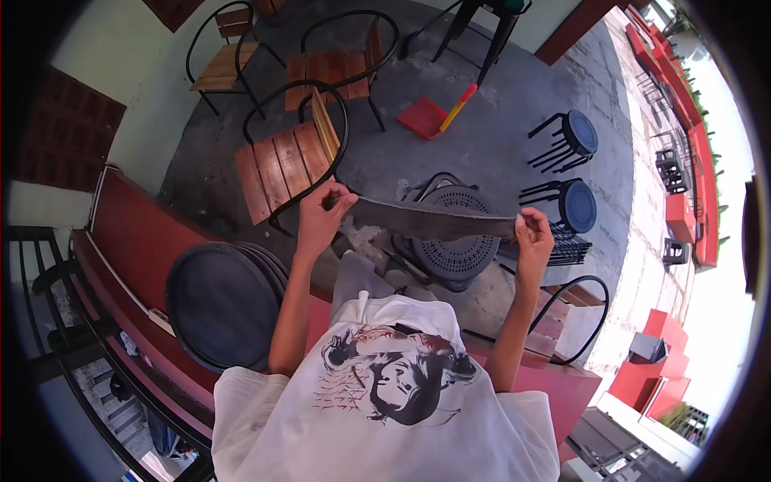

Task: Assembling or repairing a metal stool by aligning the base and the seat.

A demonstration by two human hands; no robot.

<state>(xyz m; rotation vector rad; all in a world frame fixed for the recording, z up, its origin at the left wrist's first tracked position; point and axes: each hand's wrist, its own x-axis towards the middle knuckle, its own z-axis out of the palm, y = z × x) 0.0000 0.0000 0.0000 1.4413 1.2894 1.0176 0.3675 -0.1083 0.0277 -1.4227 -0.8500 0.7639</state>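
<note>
A dark grey strip of cloth [434, 222], perhaps folded, stretches nearly level between my two hands. My left hand [321, 213] pinches one end between thumb and fingers. At the other end, my right hand [533, 237] grips it the same way, slightly lower in the picture. Below the cloth stands a round black stool [456, 257] with a perforated top, partly covered by the strip. The cloth appears to hang above the stool, apart from it.
Wooden slatted chairs [281, 165] with black frames stand ahead on the left. A red dustpan [422, 119] lies on the grey floor [474, 153]. To the right are blue-topped stools [578, 205]. Round black trays [221, 305] lean by the red ledge [152, 241] at left.
</note>
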